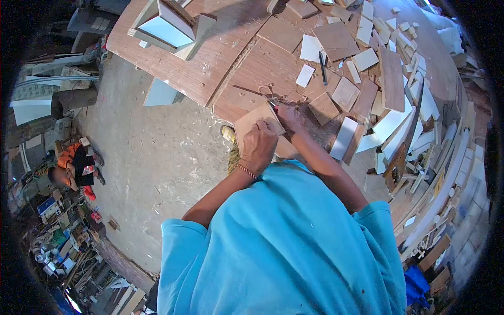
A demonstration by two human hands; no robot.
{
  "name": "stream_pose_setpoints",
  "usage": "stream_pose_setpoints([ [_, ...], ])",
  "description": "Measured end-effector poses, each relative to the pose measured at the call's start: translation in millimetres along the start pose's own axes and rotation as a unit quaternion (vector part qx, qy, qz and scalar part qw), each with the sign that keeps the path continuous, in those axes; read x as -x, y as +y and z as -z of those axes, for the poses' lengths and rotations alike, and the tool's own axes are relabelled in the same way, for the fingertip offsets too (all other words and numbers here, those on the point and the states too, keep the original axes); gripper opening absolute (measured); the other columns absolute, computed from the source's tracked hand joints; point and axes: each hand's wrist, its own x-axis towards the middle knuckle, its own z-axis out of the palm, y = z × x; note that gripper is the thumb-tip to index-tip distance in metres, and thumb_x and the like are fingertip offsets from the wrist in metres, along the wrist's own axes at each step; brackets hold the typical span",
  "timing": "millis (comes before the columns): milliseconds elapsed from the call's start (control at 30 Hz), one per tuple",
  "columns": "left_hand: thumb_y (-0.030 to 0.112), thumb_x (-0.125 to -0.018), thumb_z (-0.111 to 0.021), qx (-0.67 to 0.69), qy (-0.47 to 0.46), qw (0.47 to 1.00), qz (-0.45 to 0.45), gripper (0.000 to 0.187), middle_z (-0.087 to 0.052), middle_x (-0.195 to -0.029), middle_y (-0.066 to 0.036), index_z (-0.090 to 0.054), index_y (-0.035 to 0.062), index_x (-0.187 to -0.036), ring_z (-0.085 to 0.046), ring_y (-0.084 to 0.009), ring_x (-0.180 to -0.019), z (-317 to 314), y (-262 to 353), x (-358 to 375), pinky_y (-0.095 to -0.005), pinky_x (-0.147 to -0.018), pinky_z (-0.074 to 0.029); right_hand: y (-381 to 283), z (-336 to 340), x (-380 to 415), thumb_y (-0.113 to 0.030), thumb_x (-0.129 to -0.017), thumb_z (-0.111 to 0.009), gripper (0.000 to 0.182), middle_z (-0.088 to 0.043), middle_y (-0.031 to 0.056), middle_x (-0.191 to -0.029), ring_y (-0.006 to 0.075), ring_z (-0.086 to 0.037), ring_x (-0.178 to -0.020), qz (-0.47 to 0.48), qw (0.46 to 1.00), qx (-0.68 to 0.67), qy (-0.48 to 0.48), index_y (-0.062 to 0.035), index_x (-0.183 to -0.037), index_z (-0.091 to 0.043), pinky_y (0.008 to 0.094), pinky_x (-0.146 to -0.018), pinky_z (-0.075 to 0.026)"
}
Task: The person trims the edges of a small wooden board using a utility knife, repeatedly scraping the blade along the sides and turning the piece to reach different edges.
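Note:
A square piece of wooden board is held tilted at the near edge of the worktable. My left hand grips it from the near side, fingers bent over its face. At the board's right edge, my right hand is closed round a small tool with a bit of red showing; most of it is hidden by the fingers, and I cannot tell its kind. Thin curled shavings lie just beyond the tool. A black pen-like marker rests among offcuts, farther off than my right hand.
Wooden and white-faced offcuts cover the right side of the worktable, heaped toward its far right. A box-like wooden assembly stands at the far left of the table. On the concrete floor to the left, a person in orange sits low beside clutter.

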Motion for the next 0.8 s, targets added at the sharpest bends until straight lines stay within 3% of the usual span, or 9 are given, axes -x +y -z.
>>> stream_pose_setpoints([
  [100,0.007,-0.070,-0.051,0.022,-0.042,0.998,0.033,0.019,-0.052,-0.078,-0.013,-0.047,0.0019,-0.088,-0.059,-0.0255,-0.067,0,-2,2,-0.0335,-0.050,-0.048,58,-103,-81,-0.025,-0.079,-0.047,0.029,-0.060,0.0223,-0.084,0.0359,-0.059,-0.082,0.080,0.996,-0.045,-0.005,0.0001,-0.083,-0.061,0.0463,-0.068,-0.046],
  [200,0.007,-0.070,-0.052,0.043,-0.027,0.999,0.014,0.021,-0.054,-0.083,-0.013,-0.047,-0.0003,-0.089,-0.059,-0.0259,-0.070,0,-7,12,-0.0335,-0.051,-0.049,15,-8,-20,-0.029,-0.081,-0.045,0.032,-0.060,0.0222,-0.084,0.0353,-0.059,-0.082,0.040,0.997,0.004,-0.063,-0.0021,-0.088,-0.061,0.0447,-0.070,-0.046],
  [300,0.006,-0.068,-0.054,0.071,0.018,0.997,0.034,0.028,-0.055,-0.089,-0.015,-0.048,-0.0018,-0.094,-0.059,-0.0272,-0.072,-7,-13,17,-0.0351,-0.053,-0.049,15,-12,-14,-0.033,-0.083,-0.044,0.036,-0.059,0.0242,-0.083,0.0359,-0.058,-0.082,0.064,0.998,-0.028,-0.008,-0.0009,-0.084,-0.061,0.0443,-0.071,-0.045],
  [400,0.004,-0.067,-0.054,0.086,0.027,0.996,0.027,0.032,-0.055,-0.094,-0.016,-0.050,-0.0003,-0.099,-0.059,-0.0302,-0.070,-5,-14,16,-0.0376,-0.054,-0.048,13,10,0,-0.038,-0.083,-0.043,0.040,-0.058,0.0268,-0.083,0.0392,-0.057,-0.081,0.078,0.993,-0.087,-0.023,-0.0010,-0.086,-0.058,0.0457,-0.070,-0.044],
  [467,0.004,-0.068,-0.052,0.131,-0.025,0.990,0.055,0.026,-0.057,-0.084,-0.017,-0.055,0.0050,-0.094,-0.058,-0.0327,-0.068,5,-18,12,-0.0397,-0.053,-0.047,22,6,7,-0.040,-0.084,-0.042,0.041,-0.058,0.0266,-0.083,0.0405,-0.056,-0.081,0.069,0.990,-0.122,-0.005,-0.0021,-0.089,-0.057,0.0466,-0.069,-0.043],
  [500,0.004,-0.068,-0.052,0.131,-0.025,0.990,0.054,0.026,-0.057,-0.084,-0.017,-0.055,0.0050,-0.094,-0.058,-0.0327,-0.068,11,-20,8,-0.0397,-0.053,-0.047,25,5,11,-0.042,-0.084,-0.041,0.042,-0.057,0.0264,-0.083,0.0419,-0.055,-0.081,0.060,0.986,-0.158,0.014,-0.0032,-0.092,-0.055,0.0476,-0.068,-0.043],
  [567,0.005,-0.069,-0.050,0.161,0.053,0.985,0.032,0.013,-0.057,-0.068,-0.016,-0.056,0.0066,-0.081,-0.058,-0.0315,-0.058,20,-28,-2,-0.0395,-0.050,-0.046,27,6,16,-0.042,-0.085,-0.039,0.043,-0.057,0.0264,-0.084,0.0423,-0.054,-0.081,0.086,0.985,-0.150,0.013,-0.0041,-0.095,-0.054,0.0483,-0.068,-0.043],
  [600,0.007,-0.070,-0.051,0.148,0.014,0.986,0.076,0.010,-0.056,-0.061,-0.016,-0.059,0.0093,-0.076,-0.057,-0.0326,-0.057,17,-34,-8,-0.0410,-0.051,-0.045,27,8,18,-0.043,-0.086,-0.036,0.043,-0.057,0.0263,-0.084,0.0428,-0.054,-0.081,0.113,0.983,-0.142,0.011,-0.0050,-0.099,-0.053,0.0490,-0.068,-0.042],
  [800,0.019,-0.071,-0.058,0.125,0.000,0.990,0.064,0.013,-0.056,-0.062,-0.016,-0.059,0.0070,-0.067,-0.056,-0.0334,-0.060,18,-55,-32,-0.0430,-0.054,-0.043,4,34,32,-0.039,-0.089,-0.030,0.044,-0.057,0.0266,-0.084,0.0431,-0.054,-0.080,0.095,0.990,-0.101,-0.014,-0.0028,-0.095,-0.054,0.0514,-0.069,-0.042],
])
